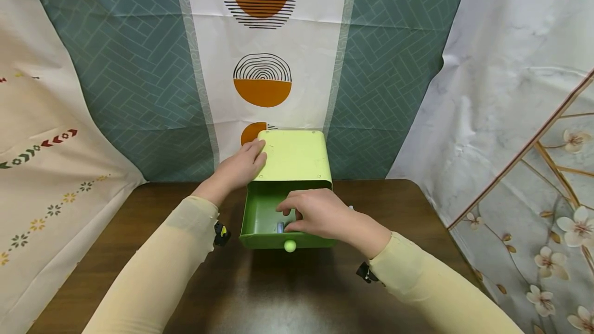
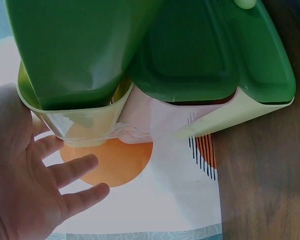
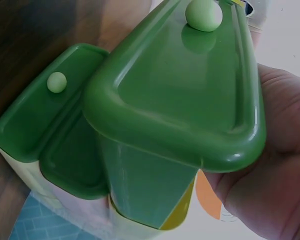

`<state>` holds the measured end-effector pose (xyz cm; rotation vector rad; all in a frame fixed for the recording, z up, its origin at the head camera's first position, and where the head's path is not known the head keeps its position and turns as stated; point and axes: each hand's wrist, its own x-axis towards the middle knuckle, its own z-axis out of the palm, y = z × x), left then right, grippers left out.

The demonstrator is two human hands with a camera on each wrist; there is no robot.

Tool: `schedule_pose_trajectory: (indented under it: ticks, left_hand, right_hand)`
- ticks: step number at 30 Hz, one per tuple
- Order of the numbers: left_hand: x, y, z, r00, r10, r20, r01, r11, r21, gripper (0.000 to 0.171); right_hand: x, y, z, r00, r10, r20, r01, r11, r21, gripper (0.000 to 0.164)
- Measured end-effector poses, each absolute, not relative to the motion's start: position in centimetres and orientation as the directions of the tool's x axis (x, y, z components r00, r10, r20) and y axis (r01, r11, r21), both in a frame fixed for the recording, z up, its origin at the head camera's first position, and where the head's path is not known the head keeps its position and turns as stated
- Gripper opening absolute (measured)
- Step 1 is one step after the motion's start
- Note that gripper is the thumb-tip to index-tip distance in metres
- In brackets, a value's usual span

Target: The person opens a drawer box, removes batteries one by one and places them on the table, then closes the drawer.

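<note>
A small drawer cabinet (image 1: 297,156) with a pale yellow-green top stands against the back cloth. Its top green drawer (image 1: 261,207) is pulled out, with a round light-green knob (image 1: 290,246) on the front. My left hand (image 1: 240,165) rests along the cabinet's upper left edge, fingers spread. My right hand (image 1: 320,213) reaches over the drawer with its fingers bent downward, thumb and forefinger apart. Beside the thumb, inside the drawer's front, is a small bluish-grey piece (image 1: 280,227) of unclear kind. The right hand hides part of the drawer's inside.
Lower green drawers (image 3: 72,150) are closed beneath the pulled-out one. The cabinet stands on a dark wooden table (image 1: 287,298). A small whitish thing (image 1: 351,207) shows just behind the right wrist. Patterned cloths (image 1: 394,66) hang at the back and sides.
</note>
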<state>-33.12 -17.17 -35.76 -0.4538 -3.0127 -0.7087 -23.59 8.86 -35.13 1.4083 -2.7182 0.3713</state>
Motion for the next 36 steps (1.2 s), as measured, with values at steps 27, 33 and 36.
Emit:
schedule_pose_trajectory:
  ticks: [27,33,36]
  left_hand:
    - [-33.0,-17.1,-35.5,-0.960,0.270,0.072,0.273,0.856,0.438,0.066]
    - [-33.0,-17.1,-35.5,-0.961,0.269,0.069,0.271,0.855,0.441,0.066]
    - [-33.0,-17.1,-35.5,-0.961,0.269,0.069,0.271,0.854,0.444,0.066]
  right_hand:
    - [-25.7,8.0,-35.6,-0.517,-0.855,-0.041,-0.813,0.506,-0.289,0.022]
    - [-25.9,7.9,-35.8,-0.520,-0.853,-0.042,-0.807,0.506,-0.304,0.018]
    - [-26.1,7.9,-36.0,-0.544,-0.838,-0.033,-0.793,0.527,-0.305,0.017]
